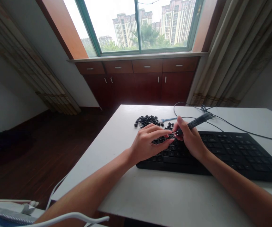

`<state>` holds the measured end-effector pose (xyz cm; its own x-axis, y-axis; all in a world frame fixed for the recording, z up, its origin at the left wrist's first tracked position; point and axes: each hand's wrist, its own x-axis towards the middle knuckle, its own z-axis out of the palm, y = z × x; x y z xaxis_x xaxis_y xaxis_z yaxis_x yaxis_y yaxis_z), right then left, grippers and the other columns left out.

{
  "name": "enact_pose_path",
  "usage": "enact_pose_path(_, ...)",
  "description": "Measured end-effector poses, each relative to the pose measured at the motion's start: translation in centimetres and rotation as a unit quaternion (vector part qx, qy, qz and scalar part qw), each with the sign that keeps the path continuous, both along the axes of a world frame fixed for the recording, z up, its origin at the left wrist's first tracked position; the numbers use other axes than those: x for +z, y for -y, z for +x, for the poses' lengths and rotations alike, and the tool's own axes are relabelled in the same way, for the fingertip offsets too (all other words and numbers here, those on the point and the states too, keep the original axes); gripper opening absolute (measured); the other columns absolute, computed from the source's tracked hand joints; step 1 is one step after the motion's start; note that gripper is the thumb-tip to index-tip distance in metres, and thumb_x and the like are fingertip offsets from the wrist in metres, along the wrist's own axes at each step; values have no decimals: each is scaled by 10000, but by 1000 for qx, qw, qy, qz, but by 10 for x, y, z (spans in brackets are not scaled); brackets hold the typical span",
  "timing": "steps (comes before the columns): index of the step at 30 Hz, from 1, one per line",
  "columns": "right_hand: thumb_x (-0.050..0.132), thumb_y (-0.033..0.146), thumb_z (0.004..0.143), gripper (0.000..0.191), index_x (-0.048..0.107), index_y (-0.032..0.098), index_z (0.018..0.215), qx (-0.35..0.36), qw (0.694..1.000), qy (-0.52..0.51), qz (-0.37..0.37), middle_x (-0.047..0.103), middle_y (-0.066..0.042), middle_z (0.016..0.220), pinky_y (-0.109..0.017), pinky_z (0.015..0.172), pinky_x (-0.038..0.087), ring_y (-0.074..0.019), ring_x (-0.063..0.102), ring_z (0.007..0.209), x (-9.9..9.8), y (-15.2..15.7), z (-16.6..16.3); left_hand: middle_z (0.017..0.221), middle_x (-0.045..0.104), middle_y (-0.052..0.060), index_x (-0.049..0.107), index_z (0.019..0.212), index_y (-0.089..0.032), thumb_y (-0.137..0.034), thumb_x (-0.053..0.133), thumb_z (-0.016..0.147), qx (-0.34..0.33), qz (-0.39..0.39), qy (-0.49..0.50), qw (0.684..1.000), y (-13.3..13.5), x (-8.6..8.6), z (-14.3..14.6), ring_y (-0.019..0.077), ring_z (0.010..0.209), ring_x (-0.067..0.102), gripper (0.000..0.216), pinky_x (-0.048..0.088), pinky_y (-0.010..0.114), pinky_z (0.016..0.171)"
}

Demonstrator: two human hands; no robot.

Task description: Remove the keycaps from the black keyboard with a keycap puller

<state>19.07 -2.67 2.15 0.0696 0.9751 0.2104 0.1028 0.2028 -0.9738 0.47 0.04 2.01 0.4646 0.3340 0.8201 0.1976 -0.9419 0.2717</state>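
My right hand [192, 140] is wrapped round the black handle of a wire keycap puller [198, 121], which slants up to the right. Two thin metal wires stick out of its lower left end. At those wire tips are the thumb and index finger of my left hand [147, 140], pinched in from either side; whether a keycap sits between them is too small to tell. Both hands hover over the left half of a black keyboard [221, 148]. Bare key sockets show at its left end, while keys remain seated on the right. Loose black keycaps [147, 120] lie heaped behind my left hand.
A blue-handled brush [169, 119] lies beside the keycap heap on the white table [117, 138]. Black cable [245, 130] loops across the back right. A white cable [72, 216] crosses near my left forearm. Wooden cabinets [136, 88] stand beyond, under the window.
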Motion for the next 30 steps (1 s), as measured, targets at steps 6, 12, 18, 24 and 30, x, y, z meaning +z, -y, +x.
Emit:
enact_pose_path(6,448,657,969,552,589,197,698,8,1000,13,6,513,21,569,-271,551,382,-125,469,534,0,1,0,845,765,9,714,1084,-209,-222,757,858,0,3,4,1000,0,0,0,132,777,684,231,575,277,743)
enact_pose_path(12,468,654,961,537,595,202,699,18,1000,20,10,525,10,578,-281,550,387,-137,472,541,-1,1,-1,836,762,6,719,1045,-221,-248,754,862,4,-11,14,1000,2,2,1,127,752,677,188,582,273,724)
enact_pose_path(18,485,647,957,526,583,202,695,25,999,19,17,530,12,589,-276,552,391,-136,475,549,-5,-2,0,830,758,10,723,1040,-212,-255,766,857,-1,-24,16,1000,3,3,1,124,751,672,192,582,272,731)
enact_pose_path(24,472,633,970,525,574,201,690,27,999,37,23,537,11,592,-276,558,393,-133,481,551,-7,-2,-1,855,760,15,725,1068,-216,-266,768,859,-5,-31,12,999,4,3,0,128,773,676,219,584,276,738)
enact_pose_path(30,476,653,958,534,599,198,707,18,1000,16,18,544,10,597,-268,548,397,-129,477,546,-4,0,-1,859,755,15,723,1042,-212,-271,748,868,10,-54,4,998,2,0,0,129,771,665,185,588,285,740)
